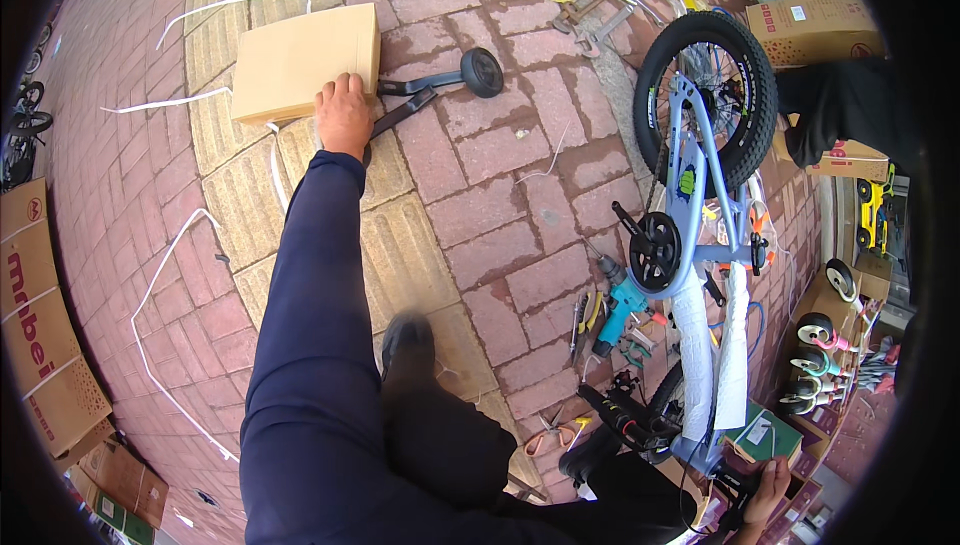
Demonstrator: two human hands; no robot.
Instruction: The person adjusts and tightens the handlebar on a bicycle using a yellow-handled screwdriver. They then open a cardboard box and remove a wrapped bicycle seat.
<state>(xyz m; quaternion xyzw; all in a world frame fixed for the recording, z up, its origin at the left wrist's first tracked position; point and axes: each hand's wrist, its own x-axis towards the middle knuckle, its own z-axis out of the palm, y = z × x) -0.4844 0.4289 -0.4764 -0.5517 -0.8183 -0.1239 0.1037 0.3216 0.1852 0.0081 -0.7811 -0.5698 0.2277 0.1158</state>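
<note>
My left arm, in a dark blue sleeve, stretches away from me. My left hand (343, 110) is closed over the near edge of a flat brown cardboard box (300, 60) on the paving. Beside the box lies a small black wheel (482, 72) on a bracket, with a dark arm-like part next to it. On my right stands a light blue bicycle (688, 160) with a thick-tread rear tyre (765, 75) and white foam wrap (695, 345) on its tubes. At the bicycle's front end, my right hand (770, 490) is wrapped round a black part, partly hidden.
A teal power drill (625, 305), pliers (590, 315) and orange-handled scissors (550, 433) lie by the bicycle. White straps (165, 255) are strewn across the bricks. Large cartons (50, 335) line the left. Another person's dark-clothed leg (850, 110) is near the rear wheel.
</note>
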